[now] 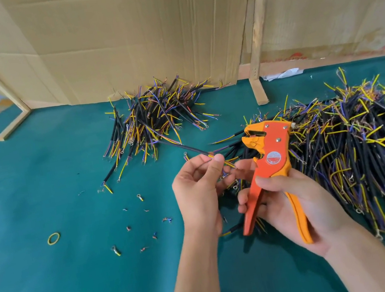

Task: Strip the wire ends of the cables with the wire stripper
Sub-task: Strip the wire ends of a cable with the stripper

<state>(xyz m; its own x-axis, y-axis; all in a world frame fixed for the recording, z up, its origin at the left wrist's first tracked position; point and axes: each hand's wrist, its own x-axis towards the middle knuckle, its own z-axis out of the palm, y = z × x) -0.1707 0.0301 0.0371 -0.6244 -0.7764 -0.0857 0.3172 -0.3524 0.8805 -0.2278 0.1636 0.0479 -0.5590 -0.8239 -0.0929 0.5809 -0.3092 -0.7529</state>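
Over a green felt table (56,283) backed by cardboard sheets (129,34), the left hand (197,193) pinches a black cable (187,149); the right hand (297,202) grips an orange wire stripper (268,158).

One view only, from the person's head, looking forward and steeply down onto a green table (56,283). It sits close: both forearms enter from six o'clock, the left hand (197,190) and right hand (295,202) filling the lower centre. Toward twelve o'clock it faces a cardboard wall (130,36) at the table's far edge. The wide lens bends straight edges near the frame borders.
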